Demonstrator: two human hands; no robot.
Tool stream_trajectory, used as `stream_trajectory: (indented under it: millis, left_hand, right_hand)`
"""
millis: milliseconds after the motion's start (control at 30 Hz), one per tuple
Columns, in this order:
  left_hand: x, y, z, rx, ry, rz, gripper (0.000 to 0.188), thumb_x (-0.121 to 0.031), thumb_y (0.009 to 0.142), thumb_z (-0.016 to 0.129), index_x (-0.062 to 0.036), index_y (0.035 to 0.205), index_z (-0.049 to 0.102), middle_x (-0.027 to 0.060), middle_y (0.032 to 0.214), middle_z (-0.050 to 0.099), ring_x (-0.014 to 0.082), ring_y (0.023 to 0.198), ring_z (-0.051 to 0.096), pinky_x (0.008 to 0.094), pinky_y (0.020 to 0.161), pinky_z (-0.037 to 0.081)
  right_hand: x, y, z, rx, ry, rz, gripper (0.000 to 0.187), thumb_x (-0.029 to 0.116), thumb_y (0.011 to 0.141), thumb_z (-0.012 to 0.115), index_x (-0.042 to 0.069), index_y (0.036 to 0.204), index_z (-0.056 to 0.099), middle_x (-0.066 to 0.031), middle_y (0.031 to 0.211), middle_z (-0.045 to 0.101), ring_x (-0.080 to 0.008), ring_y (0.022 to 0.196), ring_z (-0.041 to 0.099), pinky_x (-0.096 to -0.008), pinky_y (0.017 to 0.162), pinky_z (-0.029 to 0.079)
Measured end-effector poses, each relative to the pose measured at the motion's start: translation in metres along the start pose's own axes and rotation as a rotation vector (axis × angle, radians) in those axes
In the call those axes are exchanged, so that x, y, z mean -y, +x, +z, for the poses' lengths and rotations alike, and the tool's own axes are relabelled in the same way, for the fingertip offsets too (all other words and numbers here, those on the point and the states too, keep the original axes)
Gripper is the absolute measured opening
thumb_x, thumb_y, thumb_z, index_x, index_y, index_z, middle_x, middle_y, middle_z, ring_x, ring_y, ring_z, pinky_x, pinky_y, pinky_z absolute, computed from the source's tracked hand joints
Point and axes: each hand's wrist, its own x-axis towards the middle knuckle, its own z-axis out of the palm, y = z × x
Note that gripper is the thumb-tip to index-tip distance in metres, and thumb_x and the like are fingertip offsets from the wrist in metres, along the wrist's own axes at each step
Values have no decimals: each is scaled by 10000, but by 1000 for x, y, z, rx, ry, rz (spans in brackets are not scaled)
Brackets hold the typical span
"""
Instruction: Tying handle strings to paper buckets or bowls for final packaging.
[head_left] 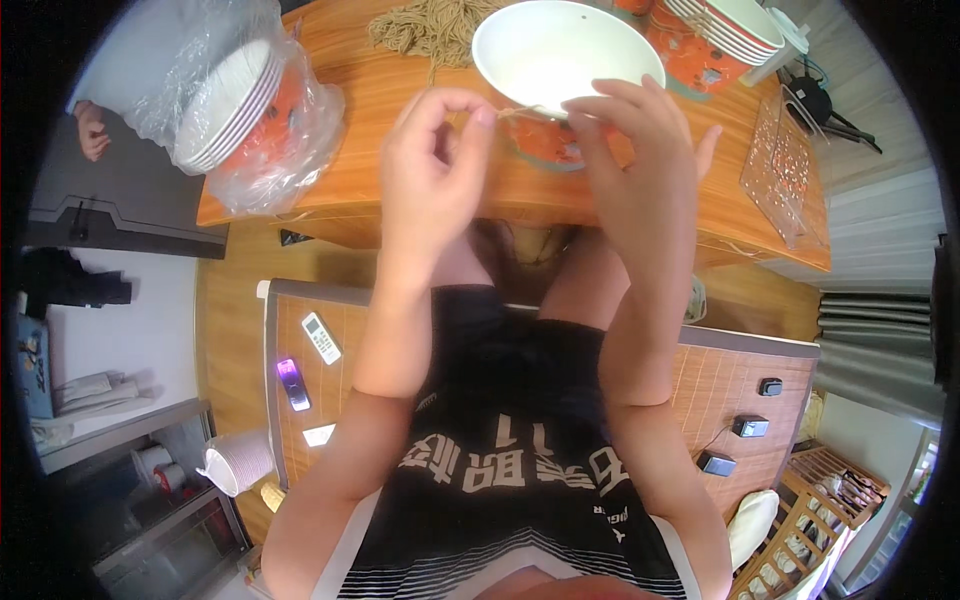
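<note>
My left hand [435,165] is closed in a pinch, thumb against forefinger, on one end of a thin tan string [530,110]. The string runs across to my right hand [645,150], whose thumb and forefinger pinch it while the other fingers are spread. Just behind both hands stands a large bowl [560,50], white inside and orange with a pattern outside; my right fingers overlap its near rim. A loose heap of tan string [435,28] lies on the table beyond my left hand.
A stack of similar bowls in clear plastic wrap [240,120] stands at the table's left, another stack [715,45] at the back right. A clear board with small coloured bits [780,170] lies at the right edge. Another person's hand [92,130] shows at far left.
</note>
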Motion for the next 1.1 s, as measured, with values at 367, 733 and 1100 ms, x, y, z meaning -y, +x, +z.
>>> stream_trajectory:
  millis: [367,733,1100]
  left_hand:
    - [-9,5,-3,127,-180,-51,108,-118,1002,639,-15,1017,667,-50,835,601,5,626,425,216,535,326]
    - [-31,4,-20,196,145,56,123,-86,901,713,-7,996,705,136,923,730,234,802,712,307,692,536]
    - [-15,5,-20,-25,-53,147,51,-71,927,695,-27,940,674,17,810,602,74,603,435,227,551,344]
  right_hand:
    - [-3,23,24,82,196,-336,118,246,871,750,149,940,754,-11,976,732,-224,1011,675,-492,1103,380]
    - [-3,24,17,114,318,-299,103,192,851,756,109,912,757,-6,915,741,-225,848,691,-389,899,499]
    - [-8,24,10,75,260,-234,64,157,834,774,150,895,792,11,826,744,-192,783,688,-328,821,473]
